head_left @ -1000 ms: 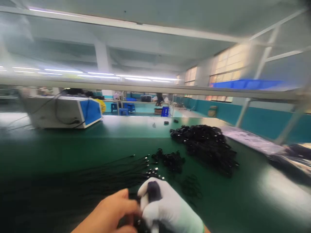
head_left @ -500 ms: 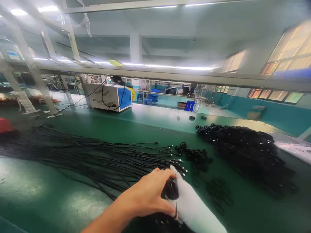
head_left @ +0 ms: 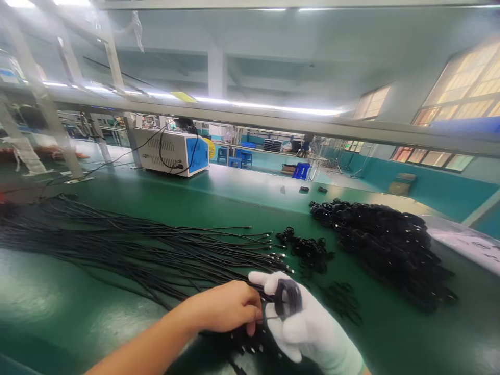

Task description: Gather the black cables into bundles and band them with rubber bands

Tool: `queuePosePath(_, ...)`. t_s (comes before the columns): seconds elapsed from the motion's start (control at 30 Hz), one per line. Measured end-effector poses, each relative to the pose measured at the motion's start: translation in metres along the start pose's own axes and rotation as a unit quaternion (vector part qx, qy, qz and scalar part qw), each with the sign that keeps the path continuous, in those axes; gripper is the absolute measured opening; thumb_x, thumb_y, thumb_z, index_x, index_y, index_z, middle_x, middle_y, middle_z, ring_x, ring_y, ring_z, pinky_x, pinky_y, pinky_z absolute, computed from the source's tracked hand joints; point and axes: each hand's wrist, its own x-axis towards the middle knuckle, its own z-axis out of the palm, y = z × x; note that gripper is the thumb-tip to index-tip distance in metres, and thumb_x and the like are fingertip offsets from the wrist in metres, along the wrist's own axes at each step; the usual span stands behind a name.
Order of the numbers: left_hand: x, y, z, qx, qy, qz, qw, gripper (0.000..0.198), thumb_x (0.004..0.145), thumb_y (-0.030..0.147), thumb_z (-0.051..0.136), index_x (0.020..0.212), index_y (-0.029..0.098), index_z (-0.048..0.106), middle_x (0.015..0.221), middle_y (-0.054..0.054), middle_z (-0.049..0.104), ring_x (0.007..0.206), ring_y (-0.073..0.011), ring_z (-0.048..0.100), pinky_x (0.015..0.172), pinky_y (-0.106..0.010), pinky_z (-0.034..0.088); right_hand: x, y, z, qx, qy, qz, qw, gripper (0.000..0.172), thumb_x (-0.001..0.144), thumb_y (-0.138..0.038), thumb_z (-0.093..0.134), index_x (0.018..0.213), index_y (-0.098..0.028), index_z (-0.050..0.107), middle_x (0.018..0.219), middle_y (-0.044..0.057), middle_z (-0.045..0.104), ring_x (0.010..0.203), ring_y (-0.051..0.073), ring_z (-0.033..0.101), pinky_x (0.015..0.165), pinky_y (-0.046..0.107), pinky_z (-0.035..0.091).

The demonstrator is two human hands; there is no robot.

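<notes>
My right hand [head_left: 300, 317], in a white glove, is closed around a small coil of black cable [head_left: 288, 298], with its index finger stretched out to the left. My bare left hand [head_left: 232, 306] is just left of the coil, thumb and fingers pinched together and bent down. A thin dark strand shows between its fingertips and the coil, but what the pinch holds is not clear. Beneath both hands are more black cables with metal plugs [head_left: 250, 348], partly hidden. A long bundle of straight black cables [head_left: 156, 250] stretches leftward, plug ends near my right hand.
On the green table [head_left: 219, 200] lies a large heap of coiled black cables [head_left: 386, 245] at right. Small black loops [head_left: 310, 252] lie nearer the middle. A white and blue machine [head_left: 172, 151] stands behind. A metal shelf beam [head_left: 250, 112] crosses above, and a plastic bag [head_left: 464, 242] lies far right.
My left hand has drawn off the coil to the left and lower down. My right hand has turned, so the coil now shows in its grip. The view has shifted slightly.
</notes>
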Motion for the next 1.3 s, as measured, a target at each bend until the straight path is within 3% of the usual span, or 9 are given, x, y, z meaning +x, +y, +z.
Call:
queuePosePath(0.17, -0.015, 0.007, 0.007, -0.297, 0.136, 0.044, 0.944, 0.018, 0.065, 0.015, 0.065, 0.08, 0.017, 0.054, 0.075, 0.0, 0.066, 0.073, -0.0141, 0.06, 0.057, -0.02, 0.042, -0.001, 0.008, -0.005, 0.066, -0.041, -0.024, 0.997, 0.052, 0.06, -0.028, 0.074, 0.103, -0.024, 0.044, 0.065, -0.001, 0.062, 0.039, 0.008, 0.048, 0.035, 0.016, 0.031)
queuePosePath(0.47, 0.003, 0.012, 0.027, -0.382, 0.185, 0.047, 0.904, 0.025, 0.064, 0.023, 0.075, 0.072, 0.015, 0.053, 0.057, 0.004, 0.057, 0.051, -0.0083, 0.053, 0.055, -0.02, 0.043, -0.001, 0.018, -0.002, 0.034, -0.05, -0.006, 0.998, 0.059, 0.063, -0.031, 0.074, 0.111, -0.021, 0.044, 0.066, 0.003, 0.065, 0.042, 0.01, 0.054, 0.04, 0.015, 0.032)
queuePosePath(0.57, 0.002, 0.015, 0.023, -0.328, 0.223, 0.076, 0.915, 0.017, 0.068, 0.02, 0.069, 0.078, 0.017, 0.057, 0.071, 0.0, 0.064, 0.066, -0.0135, 0.059, 0.067, -0.026, 0.048, 0.001, 0.015, -0.004, 0.035, -0.029, -0.028, 0.999, 0.062, 0.065, -0.025, 0.068, 0.121, -0.02, 0.041, 0.067, 0.002, 0.065, 0.041, 0.01, 0.053, 0.04, 0.016, 0.033)
queuePosePath(0.7, -0.01, 0.031, 0.01, -0.042, 0.329, 0.114, 0.936, 0.032, 0.073, 0.012, 0.057, 0.101, 0.025, 0.066, 0.099, -0.002, 0.066, 0.09, -0.0188, 0.056, 0.083, -0.03, 0.044, 0.003, 0.013, -0.007, 0.03, -0.034, 0.002, 0.999, 0.061, 0.065, -0.02, 0.064, 0.123, -0.013, 0.046, 0.06, 0.001, 0.062, 0.04, 0.008, 0.049, 0.039, 0.015, 0.03)
queuePosePath(0.8, -0.012, 0.041, 0.002, 0.062, 0.206, 0.154, 0.964, 0.046, 0.071, 0.007, 0.056, 0.109, 0.03, 0.066, 0.101, 0.001, 0.066, 0.093, -0.0188, 0.055, 0.088, -0.03, 0.041, 0.003, 0.019, -0.009, 0.067, -0.097, 0.053, 0.992, 0.038, 0.066, -0.027, 0.066, 0.098, -0.007, 0.06, 0.053, 0.002, 0.059, 0.037, 0.007, 0.047, 0.039, 0.016, 0.029)
queuePosePath(0.9, 0.0, 0.039, -0.005, -0.026, 0.106, 0.125, 0.986, 0.031, 0.07, 0.015, 0.064, 0.099, 0.023, 0.07, 0.078, 0.002, 0.065, 0.073, -0.0145, 0.057, 0.069, -0.024, 0.046, 0.005, 0.022, -0.009, 0.12, -0.105, 0.065, 0.985, 0.045, 0.073, -0.047, 0.062, 0.096, -0.009, 0.059, 0.072, 0.009, 0.064, 0.049, 0.013, 0.057, 0.044, 0.021, 0.041)
queuePosePath(1.0, 0.017, 0.029, -0.007, -0.122, 0.129, 0.034, 0.984, 0.031, 0.064, 0.025, 0.071, 0.093, 0.015, 0.067, 0.06, 0.004, 0.055, 0.052, -0.0111, 0.053, 0.047, -0.02, 0.043, 0.011, 0.018, -0.004, 0.063, 0.011, 0.003, 0.998, 0.048, 0.078, -0.049, 0.059, 0.111, -0.015, 0.054, 0.102, 0.011, 0.06, 0.083, 0.02, 0.061, 0.064, 0.033, 0.053)
queuePosePath(1.13, 0.026, 0.019, -0.002, -0.145, 0.193, -0.022, 0.97, 0.027, 0.071, 0.031, 0.064, 0.088, 0.011, 0.062, 0.053, 0.002, 0.056, 0.043, -0.0112, 0.053, 0.042, -0.021, 0.044, 0.017, 0.011, 0.002, -0.12, 0.143, -0.004, 0.982, 0.058, 0.069, -0.027, 0.072, 0.119, -0.018, 0.046, 0.099, 0.008, 0.058, 0.091, 0.022, 0.057, 0.071, 0.038, 0.054)
queuePosePath(1.3, 0.014, 0.011, 0.014, -0.245, 0.224, -0.009, 0.943, 0.015, 0.078, 0.029, 0.053, 0.076, 0.014, 0.055, 0.065, 0.0, 0.059, 0.045, -0.0074, 0.051, 0.04, -0.018, 0.041, 0.016, 0.017, -0.004, -0.041, 0.049, -0.018, 0.998, 0.039, 0.078, -0.029, 0.064, 0.11, -0.014, 0.05, 0.106, 0.011, 0.057, 0.092, 0.02, 0.059, 0.074, 0.033, 0.051)
